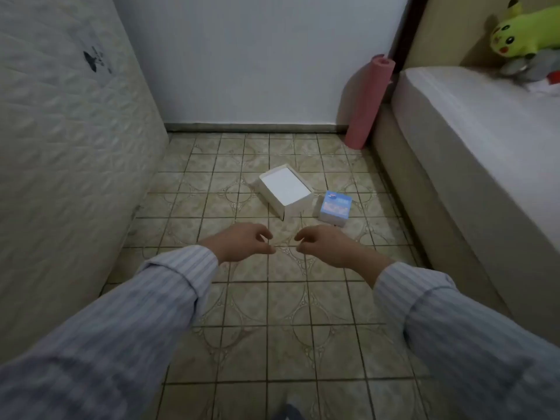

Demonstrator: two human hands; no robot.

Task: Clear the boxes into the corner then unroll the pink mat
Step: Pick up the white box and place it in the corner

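Observation:
A flat white box (286,192) lies on the tiled floor in the middle of the room. Just to its right stands a smaller light-blue box (335,208). The rolled pink mat (368,101) stands upright in the far right corner, leaning between the wall and the bed. My left hand (242,242) and my right hand (327,245) hover side by side above the floor, a little nearer to me than the boxes. Both hands hold nothing, with fingers loosely curled and apart. Striped sleeves cover both forearms.
A quilted mattress (69,153) leans upright along the left side. A bed (472,140) with a beige base runs along the right, with a green-yellow plush toy (521,33) at its head. A white wall (257,62) closes the far end. Bare tiled floor (272,313) lies between.

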